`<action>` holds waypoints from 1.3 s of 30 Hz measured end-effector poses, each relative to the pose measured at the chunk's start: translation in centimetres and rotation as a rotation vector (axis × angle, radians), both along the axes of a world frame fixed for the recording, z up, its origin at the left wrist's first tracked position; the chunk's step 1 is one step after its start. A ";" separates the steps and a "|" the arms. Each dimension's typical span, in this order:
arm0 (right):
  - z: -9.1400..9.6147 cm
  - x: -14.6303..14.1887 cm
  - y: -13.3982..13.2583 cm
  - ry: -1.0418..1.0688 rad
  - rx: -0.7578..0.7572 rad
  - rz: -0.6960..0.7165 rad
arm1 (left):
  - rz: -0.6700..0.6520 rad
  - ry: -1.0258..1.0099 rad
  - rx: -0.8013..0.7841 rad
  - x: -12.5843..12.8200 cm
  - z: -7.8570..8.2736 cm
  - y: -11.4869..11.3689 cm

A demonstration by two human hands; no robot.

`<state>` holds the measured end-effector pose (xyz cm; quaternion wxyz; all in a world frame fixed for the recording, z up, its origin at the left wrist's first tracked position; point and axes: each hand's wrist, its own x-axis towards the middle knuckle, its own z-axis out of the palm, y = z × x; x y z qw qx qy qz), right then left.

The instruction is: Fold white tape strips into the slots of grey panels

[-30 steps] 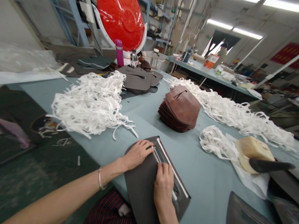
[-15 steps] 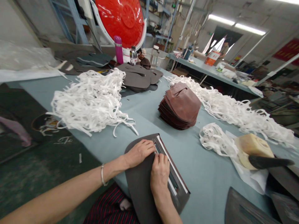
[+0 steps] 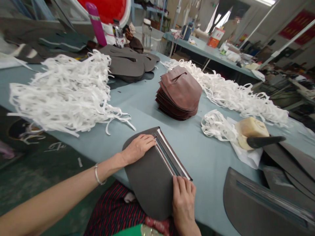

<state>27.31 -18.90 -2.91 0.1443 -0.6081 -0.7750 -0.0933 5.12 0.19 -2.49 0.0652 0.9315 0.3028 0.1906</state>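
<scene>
A dark grey leather-like panel (image 3: 150, 183) with a rounded outer edge lies across the table's front edge and my lap. A long slot with a zipper-like dark strip (image 3: 167, 154) and white tape lines runs along its straight side. My left hand (image 3: 139, 148) lies on the panel, fingers stretched out, fingertips at the slot's upper end. At the lower end my right hand (image 3: 184, 201) has its fingers bent over the panel near the white tape; its thumb is hidden. Right of it rests a similar slotted grey panel (image 3: 246, 209).
A stack of brown leather pieces (image 3: 180, 93) stands mid-table. Heaps of white strips (image 3: 71, 93) lie left and behind. A yellowish block (image 3: 253, 127) with a dark handle-like piece (image 3: 264, 141) sits right. Grey pieces (image 3: 128, 62), a purple bottle (image 3: 96, 24) and a distant person are farther back.
My right hand has slid from beside my left hand down to the slot's lower end, uncovering the slot's middle. My left hand stays at the upper end. The view has shifted.
</scene>
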 end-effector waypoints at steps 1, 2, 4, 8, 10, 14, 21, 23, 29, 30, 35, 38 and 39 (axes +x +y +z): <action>0.1 0.0 0.0 0.007 -0.003 0.000 | -0.003 -0.001 -0.003 0.0 -0.1 0.0; 0.2 0.0 0.0 0.017 0.000 -0.004 | -0.008 -0.003 -0.007 0.0 -0.2 0.0; 0.4 0.0 0.0 0.032 0.004 -0.006 | -0.013 -0.015 -0.013 0.0 -0.3 0.0; 0.8 0.1 -0.1 0.025 -0.006 0.013 | 0.005 -0.011 -0.039 0.1 0.3 -0.5; 0.8 0.2 -0.1 0.026 0.000 0.022 | 0.003 0.017 -0.044 0.6 0.8 -1.4; 0.6 0.3 0.0 0.038 0.041 0.025 | -0.121 0.062 -0.053 2.7 1.1 -4.4; -0.1 0.6 -0.1 0.041 0.052 0.027 | -0.064 0.107 -0.010 2.3 0.7 -5.0; -0.1 0.6 -0.2 0.036 0.055 0.040 | -0.004 0.124 0.024 0.9 0.8 -3.6; 1.2 -0.1 1.2 0.121 -0.022 -0.036 | 0.091 0.123 0.038 -0.2 0.6 -2.1; 1.6 -0.6 1.9 0.145 -0.047 -0.067 | 0.107 0.113 0.035 0.0 0.6 -2.3; 2.7 -5.7 6.9 0.160 -0.087 -0.125 | 0.044 0.120 0.024 0.3 0.6 -2.3; 2.1 -8.7 9.2 0.148 -0.102 -0.196 | 0.036 0.147 0.029 0.1 0.3 -2.0; 1.8 -9.2 9.5 0.146 -0.104 -0.213 | 0.038 0.149 0.034 0.1 0.1 -1.8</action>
